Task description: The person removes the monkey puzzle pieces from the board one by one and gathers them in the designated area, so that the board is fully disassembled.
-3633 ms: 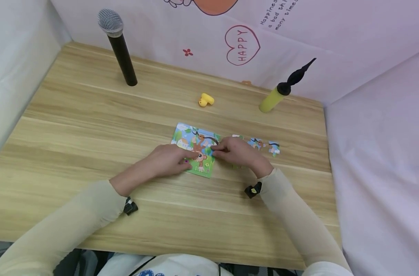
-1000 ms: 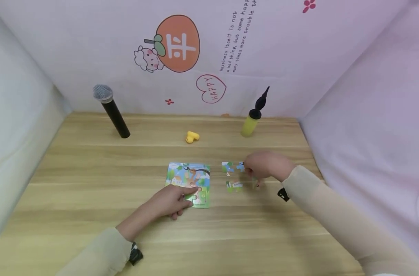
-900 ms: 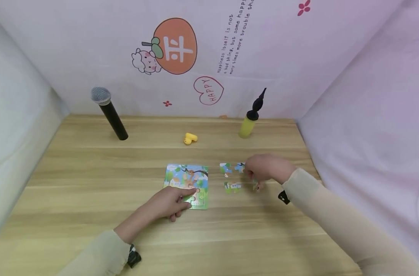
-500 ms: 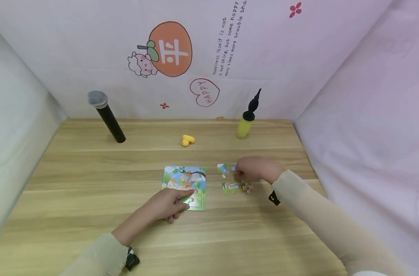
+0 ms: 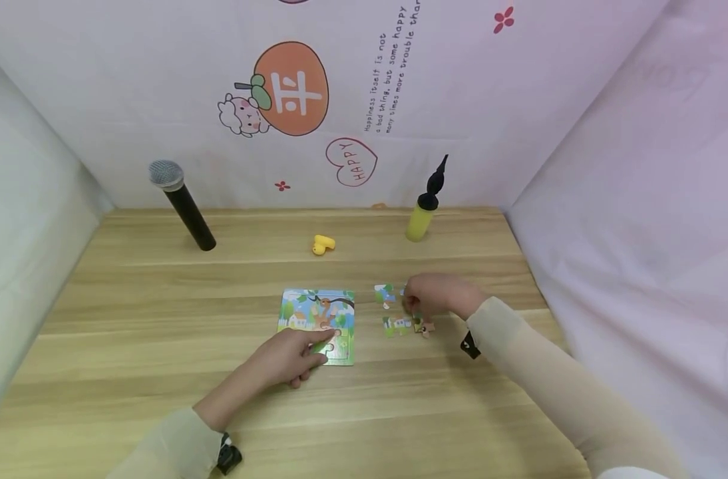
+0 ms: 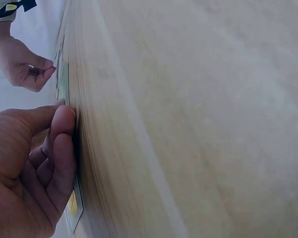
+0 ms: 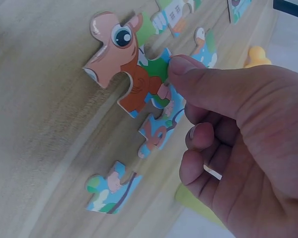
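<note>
Right hand [image 7: 238, 129] pinches a cardboard jigsaw piece printed with a brown monkey face [image 7: 124, 64] among loose pieces on the wooden table [image 5: 160, 279]; left hand [image 5: 286, 359], fingers extended, presses the part-built puzzle board [image 5: 317, 313]. Advice: lift the piece flat, keep the board pinned, align tabs before pressing. Versus 0.5 s ago: right hand has drawn slightly nearer; left hand unchanged.

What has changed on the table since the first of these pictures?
The right hand left the puzzle board, moved right to the loose pieces, and now pinches a monkey piece. The left hand stayed pressing the board's near edge. The microphone, yellow toy and pump did not move.
</note>
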The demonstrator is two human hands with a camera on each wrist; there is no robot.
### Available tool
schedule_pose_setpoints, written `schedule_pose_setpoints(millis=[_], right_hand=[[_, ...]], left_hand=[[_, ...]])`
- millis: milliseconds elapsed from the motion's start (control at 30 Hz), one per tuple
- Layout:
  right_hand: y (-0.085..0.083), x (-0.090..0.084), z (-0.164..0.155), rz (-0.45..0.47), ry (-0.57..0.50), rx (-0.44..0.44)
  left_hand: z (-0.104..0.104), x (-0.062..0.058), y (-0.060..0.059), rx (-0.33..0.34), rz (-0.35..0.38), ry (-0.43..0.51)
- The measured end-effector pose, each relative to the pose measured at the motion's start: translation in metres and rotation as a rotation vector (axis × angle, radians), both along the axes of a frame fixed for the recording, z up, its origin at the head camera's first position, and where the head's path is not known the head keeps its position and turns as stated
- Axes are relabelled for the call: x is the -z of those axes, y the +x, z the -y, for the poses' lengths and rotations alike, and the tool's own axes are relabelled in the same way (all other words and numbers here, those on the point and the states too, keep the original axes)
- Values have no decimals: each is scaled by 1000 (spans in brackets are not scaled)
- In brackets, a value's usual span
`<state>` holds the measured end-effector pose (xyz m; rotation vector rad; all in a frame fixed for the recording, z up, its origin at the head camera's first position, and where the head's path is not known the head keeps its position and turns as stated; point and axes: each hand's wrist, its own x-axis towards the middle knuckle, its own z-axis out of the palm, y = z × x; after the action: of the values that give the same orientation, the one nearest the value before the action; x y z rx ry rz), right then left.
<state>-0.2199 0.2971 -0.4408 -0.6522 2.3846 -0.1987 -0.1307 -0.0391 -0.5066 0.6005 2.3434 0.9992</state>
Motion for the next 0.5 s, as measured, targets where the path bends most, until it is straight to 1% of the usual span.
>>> schedule_pose_setpoints(millis=[167,300,400,500], right_hand=[[1,3,0,8,7,22],[1,3,2,-6,22,13],[1,3,2,-15,32,6],[0,2,2,-9,25,18]], left_hand=[[-2,1,4,-10,-30,-5],[-3,2,6,-14,-43,-23],[-2,3,6,-3,-69,-36],[-3,1,5,9,-103,-40]])
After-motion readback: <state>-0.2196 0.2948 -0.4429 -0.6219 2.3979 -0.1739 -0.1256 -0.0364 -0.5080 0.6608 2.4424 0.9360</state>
